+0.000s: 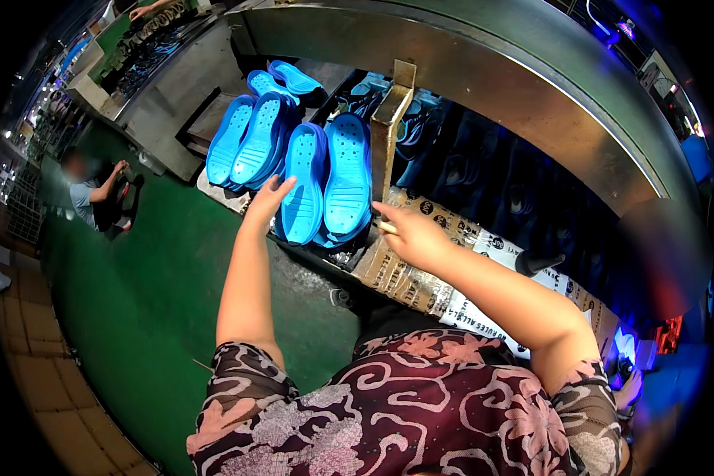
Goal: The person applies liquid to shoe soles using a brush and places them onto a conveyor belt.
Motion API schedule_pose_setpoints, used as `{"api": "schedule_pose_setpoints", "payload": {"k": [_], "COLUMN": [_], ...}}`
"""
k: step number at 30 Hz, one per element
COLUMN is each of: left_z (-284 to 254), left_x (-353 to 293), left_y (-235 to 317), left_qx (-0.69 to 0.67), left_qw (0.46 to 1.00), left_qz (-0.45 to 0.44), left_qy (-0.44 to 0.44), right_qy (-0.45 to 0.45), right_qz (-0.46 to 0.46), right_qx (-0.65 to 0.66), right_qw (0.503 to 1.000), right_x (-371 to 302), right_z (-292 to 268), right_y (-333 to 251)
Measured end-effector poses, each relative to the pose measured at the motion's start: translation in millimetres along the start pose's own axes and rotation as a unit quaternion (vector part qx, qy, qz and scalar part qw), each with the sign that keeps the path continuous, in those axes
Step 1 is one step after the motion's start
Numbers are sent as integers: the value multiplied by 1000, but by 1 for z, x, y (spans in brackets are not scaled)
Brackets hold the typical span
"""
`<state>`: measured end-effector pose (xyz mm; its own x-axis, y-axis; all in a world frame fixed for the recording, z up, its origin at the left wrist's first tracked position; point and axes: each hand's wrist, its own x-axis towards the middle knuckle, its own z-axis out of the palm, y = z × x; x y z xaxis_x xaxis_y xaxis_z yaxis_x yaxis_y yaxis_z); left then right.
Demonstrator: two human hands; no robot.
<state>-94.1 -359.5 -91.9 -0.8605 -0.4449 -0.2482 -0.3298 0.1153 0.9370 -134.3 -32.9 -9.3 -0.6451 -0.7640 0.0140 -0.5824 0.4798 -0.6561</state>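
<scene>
Much is dim or bent by the lens: the dark space under the curved metal hood point(531, 87) holds bluish shapes that cannot be made out; the rim of the view falls to black; the person's own body below the patterned blouse point(404, 412) is cut off at the lower edge.

The left hand point(268, 198) is spread open, its fingertips touching the edge of the nearer blue shoe sole point(303, 186) that stands on end; it grips nothing. The right hand point(408, 232) is loosely curled, forefinger out towards the upright metal post point(390, 127), with a small pale stick-like thing at its fingers (what it is cannot be told); whether it is pinched or merely touched is unclear.

The blue soles point(255, 136) lean in a row on the bench edge, studded faces outward, more lying behind them; just beside the right hand, flattened printed cardboard point(420, 278) lines the bench front.

Far left, another person point(83, 194) crouches on the green floor point(159, 285); a further hand point(141, 11) shows at the top edge.
</scene>
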Motion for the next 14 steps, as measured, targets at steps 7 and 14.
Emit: {"api": "schedule_pose_setpoints", "payload": {"k": [7, 14], "left_z": [3, -10], "left_x": [47, 16], "left_y": [-14, -6], "left_qx": [-105, -143], "left_qw": [986, 971], "left_qz": [-44, -80], "left_qy": [-125, -177], "right_qy": [-60, -211], "right_qz": [115, 164], "right_qx": [-4, 359], "right_qw": [992, 894], "right_x": [38, 52], "right_z": [62, 59], "right_y": [25, 20]}}
